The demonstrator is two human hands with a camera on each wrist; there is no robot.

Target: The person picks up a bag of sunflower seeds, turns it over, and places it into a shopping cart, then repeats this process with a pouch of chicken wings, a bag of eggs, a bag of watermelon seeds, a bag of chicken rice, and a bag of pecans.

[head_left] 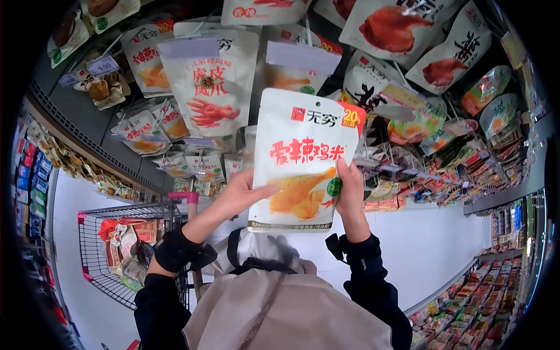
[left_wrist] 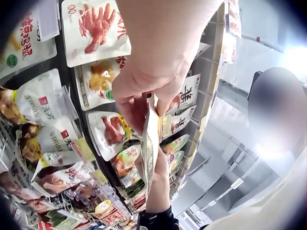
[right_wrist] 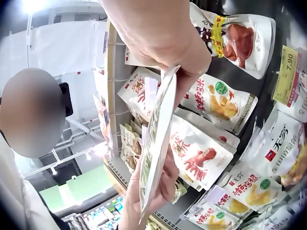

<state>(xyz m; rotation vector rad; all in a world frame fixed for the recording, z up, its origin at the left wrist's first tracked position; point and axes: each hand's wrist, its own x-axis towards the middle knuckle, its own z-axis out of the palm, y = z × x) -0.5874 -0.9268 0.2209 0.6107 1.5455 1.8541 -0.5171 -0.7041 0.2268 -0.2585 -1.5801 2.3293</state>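
Note:
A white snack pouch (head_left: 300, 137) with red lettering and a picture of a chicken drumstick is held upright in front of the shelf. My left hand (head_left: 238, 192) grips its lower left edge, thumb lying across the front. On the other side my right hand (head_left: 351, 189) pinches the right edge, with the thumb near the lettering. Both wrist views show the pouch (left_wrist: 150, 153) edge-on between the hands. From the right wrist, the thin side of the pouch (right_wrist: 157, 139) is seen, with the right hand (right_wrist: 165, 43) above and the left hand (right_wrist: 165, 184) below.
Similar pouches (head_left: 213, 76) hang on shelf hooks behind, with price tags (head_left: 104, 66) in front. A wire shopping cart (head_left: 87, 245) holding packaged goods stands at the lower left. More shelves of packets (head_left: 478, 297) line the lower right. White floor (head_left: 426, 245) runs between them.

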